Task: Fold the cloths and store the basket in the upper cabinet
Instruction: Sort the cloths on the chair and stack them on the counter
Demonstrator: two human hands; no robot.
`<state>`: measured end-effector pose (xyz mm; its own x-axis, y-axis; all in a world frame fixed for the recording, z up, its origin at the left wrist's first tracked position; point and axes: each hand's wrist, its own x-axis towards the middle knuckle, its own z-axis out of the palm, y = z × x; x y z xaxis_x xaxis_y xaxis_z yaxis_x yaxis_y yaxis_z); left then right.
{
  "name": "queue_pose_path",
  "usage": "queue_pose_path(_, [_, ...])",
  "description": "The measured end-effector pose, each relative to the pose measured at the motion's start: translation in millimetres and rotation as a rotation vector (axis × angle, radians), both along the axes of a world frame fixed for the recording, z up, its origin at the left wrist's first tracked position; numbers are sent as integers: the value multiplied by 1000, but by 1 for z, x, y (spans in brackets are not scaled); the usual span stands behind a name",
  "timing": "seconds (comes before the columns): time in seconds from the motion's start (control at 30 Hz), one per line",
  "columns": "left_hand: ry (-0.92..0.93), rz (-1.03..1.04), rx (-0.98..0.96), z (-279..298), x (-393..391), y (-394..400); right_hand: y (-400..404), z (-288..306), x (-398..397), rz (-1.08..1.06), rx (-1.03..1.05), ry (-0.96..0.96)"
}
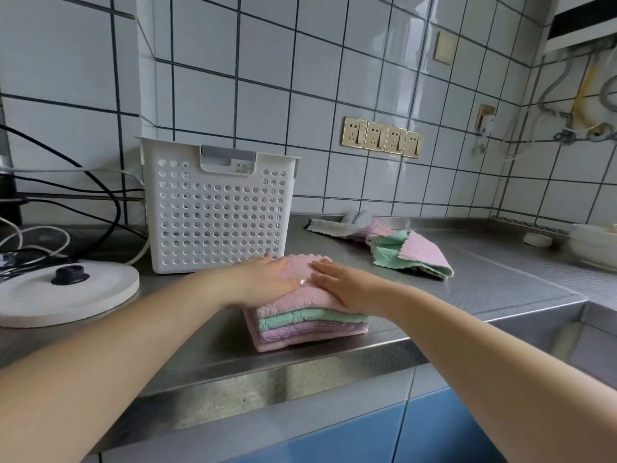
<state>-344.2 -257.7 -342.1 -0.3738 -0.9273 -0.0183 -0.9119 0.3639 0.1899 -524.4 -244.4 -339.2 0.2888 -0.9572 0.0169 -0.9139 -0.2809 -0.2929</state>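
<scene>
Fluffy cloth stack (310, 324); brushed steel counter (484, 289); matt plastic basket (220, 212).

A stack of folded cloths (310, 324) lies at the front edge of the counter (494, 289), with the left hand (267, 279) and right hand (347, 285) flat on top. The basket (217, 208) stands just behind it. Loose cloths (400, 252) lie to the right, a round lid (63, 292) to the left.

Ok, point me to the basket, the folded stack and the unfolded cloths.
basket (217, 215): head view, perforated front wall.
folded stack (310, 324): head view, front edge, green layer.
unfolded cloths (422, 253): head view, pink top cloth.
</scene>
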Motion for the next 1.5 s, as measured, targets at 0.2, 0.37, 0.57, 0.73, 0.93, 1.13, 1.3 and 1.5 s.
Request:
queue_pose_path(0.2, [114, -16, -1, -2, 2, 1, -6, -11, -7, -79, -30, -86])
queue_pose_path(0.37, [354, -58, -260, 21, -7, 19, 24, -3, -23, -128, -345, -429])
queue_pose_path(0.57, [600, -222, -337, 30, -57, 50, 75, -5, -74, -210, -474, -460])
queue_pose_path(0.73, [686, -389, -247, 8, -124, 78, 145, -26, -139, -393, -441, -474])
queue_pose_path(0.93, [690, -600, 2, -55, -219, 119, 263, -83, -222, -683, -369, -358])
queue_pose_path(1.13, [563, -759, 232, -145, -296, 177, 367, -152, -273, -981, -188, -325])
queue_pose_path(1.3, [371, -841, 408, -237, -336, 225, 414, -234, -282, -1163, -3, -274])
queue_pose_path(1.5, [176, -937, 403, -330, -357, 268, 448, -322, -271, -1150, 283, -201])
